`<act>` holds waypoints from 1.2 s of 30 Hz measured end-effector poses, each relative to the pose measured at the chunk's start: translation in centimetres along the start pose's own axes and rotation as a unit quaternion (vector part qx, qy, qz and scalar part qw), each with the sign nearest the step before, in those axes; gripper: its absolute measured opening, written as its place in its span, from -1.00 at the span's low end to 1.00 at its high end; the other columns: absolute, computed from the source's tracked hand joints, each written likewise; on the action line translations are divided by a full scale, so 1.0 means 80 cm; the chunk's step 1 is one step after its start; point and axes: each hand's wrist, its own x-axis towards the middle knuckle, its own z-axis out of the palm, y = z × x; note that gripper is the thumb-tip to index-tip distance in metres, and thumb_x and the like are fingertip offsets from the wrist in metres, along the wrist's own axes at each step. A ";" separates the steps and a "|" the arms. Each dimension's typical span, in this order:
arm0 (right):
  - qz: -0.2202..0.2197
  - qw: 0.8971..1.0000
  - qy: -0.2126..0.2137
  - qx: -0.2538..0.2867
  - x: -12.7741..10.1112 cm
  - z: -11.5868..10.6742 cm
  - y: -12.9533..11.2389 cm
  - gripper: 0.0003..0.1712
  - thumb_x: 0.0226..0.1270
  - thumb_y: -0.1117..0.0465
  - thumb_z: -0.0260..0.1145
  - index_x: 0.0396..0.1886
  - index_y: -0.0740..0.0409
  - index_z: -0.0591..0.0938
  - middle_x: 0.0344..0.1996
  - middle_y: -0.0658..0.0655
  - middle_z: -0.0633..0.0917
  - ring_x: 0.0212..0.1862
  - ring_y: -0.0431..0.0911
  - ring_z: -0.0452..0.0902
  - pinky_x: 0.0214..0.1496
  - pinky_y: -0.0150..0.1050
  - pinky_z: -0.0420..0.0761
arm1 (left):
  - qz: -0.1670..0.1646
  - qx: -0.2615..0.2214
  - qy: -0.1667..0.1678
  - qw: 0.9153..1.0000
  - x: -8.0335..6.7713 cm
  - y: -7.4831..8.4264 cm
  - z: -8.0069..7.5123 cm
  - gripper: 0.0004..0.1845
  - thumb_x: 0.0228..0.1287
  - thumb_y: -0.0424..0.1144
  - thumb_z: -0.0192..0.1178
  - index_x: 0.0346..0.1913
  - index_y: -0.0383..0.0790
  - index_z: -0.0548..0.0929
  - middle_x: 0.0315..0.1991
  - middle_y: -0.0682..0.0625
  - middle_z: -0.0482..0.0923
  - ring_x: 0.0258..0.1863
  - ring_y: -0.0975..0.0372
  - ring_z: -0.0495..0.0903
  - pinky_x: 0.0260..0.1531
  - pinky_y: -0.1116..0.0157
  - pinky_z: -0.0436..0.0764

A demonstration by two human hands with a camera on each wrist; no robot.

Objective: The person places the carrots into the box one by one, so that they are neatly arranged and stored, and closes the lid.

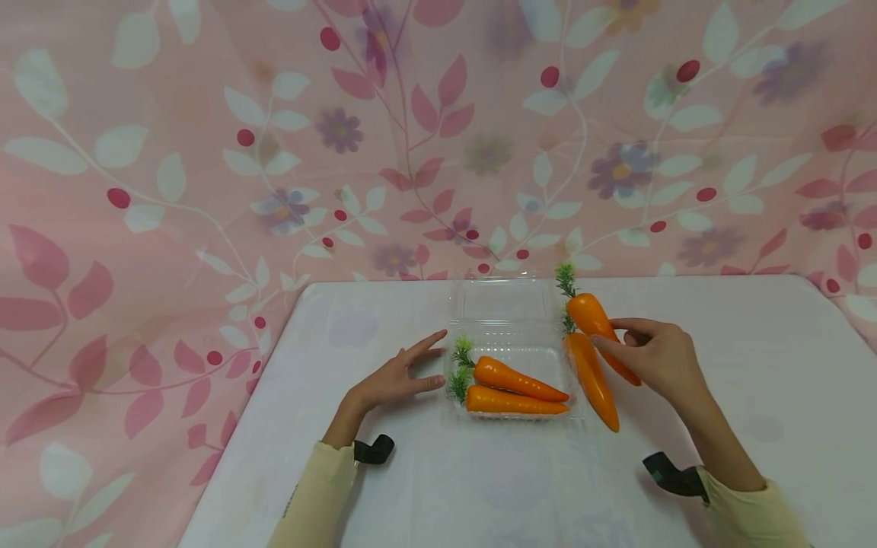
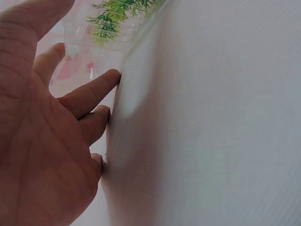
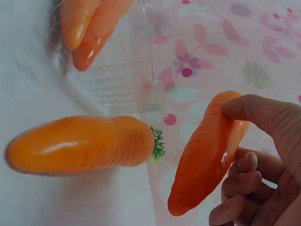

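My right hand (image 1: 654, 356) pinches an orange carrot (image 1: 591, 314) with a green leafy top between thumb and fingers; the right wrist view shows this carrot (image 3: 204, 155) tilted in the grip. Beside it a second carrot (image 1: 594, 380) lies on the table, right of a clear plastic box (image 1: 565, 358). Two more carrots (image 1: 517, 378) lie inside the box, one above the other, their green tops (image 1: 460, 369) at its left side. My left hand (image 1: 397, 378) rests at the box's left edge with fingers spread and holds nothing. In the left wrist view its fingertips (image 2: 113, 75) touch the white tabletop.
The box's clear lid (image 1: 503, 301) stands open on the far side. A white cloth (image 1: 384, 495) covers the table. Behind its far edge hangs a pink floral curtain (image 1: 411, 152). Dark straps (image 1: 374, 450) sit on both wrists.
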 end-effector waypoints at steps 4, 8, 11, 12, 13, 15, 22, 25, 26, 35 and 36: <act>-0.011 1.000 0.000 0.003 0.002 0.003 -0.004 -0.30 0.18 -0.21 0.45 0.03 0.31 0.69 -0.57 0.13 0.44 -0.55 -0.02 0.30 -0.68 -0.29 0.27 | 0.006 0.001 0.003 1.000 0.000 -0.002 0.001 -0.10 0.30 0.12 0.28 0.58 0.25 0.01 0.45 0.07 0.26 0.44 0.28 0.19 0.39 -0.18 -0.39; -0.020 1.000 -0.002 0.005 0.004 0.006 -0.008 -0.35 0.19 -0.18 0.46 0.01 0.29 0.69 -0.59 0.13 0.43 -0.57 -0.02 0.29 -0.68 -0.29 0.25 | 0.017 0.003 0.007 1.000 0.000 -0.005 0.002 -0.10 0.32 0.09 0.28 0.58 0.22 0.00 0.44 0.07 0.27 0.44 0.25 0.20 0.37 -0.23 -0.38; -0.021 1.000 -0.004 0.008 0.005 0.009 -0.011 -0.37 0.19 -0.16 0.46 -0.01 0.28 0.69 -0.58 0.13 0.42 -0.56 -0.01 0.29 -0.69 -0.29 0.26 | 0.019 0.001 0.009 1.000 0.000 -0.005 0.002 -0.11 0.32 0.08 0.28 0.58 0.21 0.01 0.45 0.06 0.27 0.43 0.25 0.20 0.37 -0.24 -0.37; -0.020 1.000 -0.005 0.009 0.005 0.010 -0.012 -0.38 0.19 -0.15 0.47 -0.01 0.28 0.70 -0.58 0.13 0.42 -0.55 -0.01 0.29 -0.69 -0.29 0.26 | 0.019 0.001 0.009 1.000 0.001 -0.005 0.003 -0.11 0.32 0.08 0.28 0.58 0.21 0.01 0.45 0.06 0.26 0.44 0.25 0.20 0.37 -0.24 -0.37; -0.019 1.000 -0.005 0.008 0.005 0.011 -0.013 -0.38 0.19 -0.15 0.47 -0.01 0.28 0.69 -0.58 0.13 0.43 -0.55 -0.01 0.29 -0.69 -0.29 0.27 | 0.017 0.002 0.008 1.000 0.001 -0.005 0.003 -0.11 0.31 0.09 0.28 0.58 0.22 0.01 0.45 0.06 0.26 0.44 0.26 0.20 0.37 -0.23 -0.36; -0.018 1.000 -0.005 0.007 0.005 0.013 -0.014 -0.37 0.18 -0.16 0.47 -0.01 0.29 0.69 -0.58 0.13 0.44 -0.55 -0.01 0.29 -0.68 -0.29 0.27 | 0.014 0.003 0.007 1.000 0.001 -0.004 0.003 -0.11 0.31 0.10 0.27 0.58 0.23 0.01 0.45 0.07 0.26 0.44 0.28 0.19 0.37 -0.23 -0.35; -0.027 0.999 -0.008 0.017 0.006 0.017 -0.020 -0.38 0.17 -0.14 0.49 -0.01 0.29 0.70 -0.59 0.13 0.44 -0.56 -0.01 0.31 -0.69 -0.29 0.26 | 0.018 0.003 0.007 1.000 0.000 -0.003 0.002 -0.10 0.31 0.12 0.27 0.58 0.21 0.01 0.46 0.04 0.26 0.44 0.27 0.19 0.37 -0.24 -0.37; -0.031 0.999 -0.013 0.024 0.007 0.019 -0.023 -0.40 0.16 -0.13 0.50 -0.03 0.27 0.71 -0.60 0.12 0.43 -0.56 -0.01 0.31 -0.68 -0.29 0.26 | 0.019 0.002 0.006 1.000 0.000 -0.004 0.002 -0.10 0.31 0.12 0.27 0.58 0.21 0.01 0.46 0.04 0.25 0.44 0.27 0.20 0.37 -0.23 -0.37; -0.031 0.999 -0.014 0.025 0.008 0.020 -0.024 -0.41 0.16 -0.13 0.50 -0.04 0.26 0.71 -0.60 0.12 0.43 -0.57 -0.01 0.32 -0.68 -0.29 0.27 | 0.019 0.002 0.006 1.000 0.000 -0.004 0.002 -0.10 0.31 0.12 0.27 0.58 0.21 0.01 0.46 0.05 0.25 0.44 0.27 0.20 0.37 -0.23 -0.37; -0.027 0.998 -0.035 0.045 0.011 0.025 -0.029 -0.38 0.15 -0.16 0.50 -0.01 0.25 0.70 -0.59 0.14 0.43 -0.64 -0.02 0.35 -0.68 -0.31 0.33 | 0.017 0.004 0.009 1.000 0.001 -0.006 0.002 -0.10 0.30 0.12 0.27 0.58 0.23 0.02 0.44 0.08 0.27 0.43 0.29 0.20 0.37 -0.21 -0.39; -0.028 0.998 -0.037 0.046 0.011 0.026 -0.029 -0.38 0.15 -0.16 0.49 -0.01 0.25 0.70 -0.59 0.15 0.43 -0.64 -0.01 0.35 -0.68 -0.31 0.34 | 0.017 0.003 0.009 1.000 0.001 -0.007 0.003 -0.10 0.30 0.12 0.28 0.58 0.23 0.02 0.44 0.09 0.28 0.43 0.29 0.20 0.37 -0.21 -0.39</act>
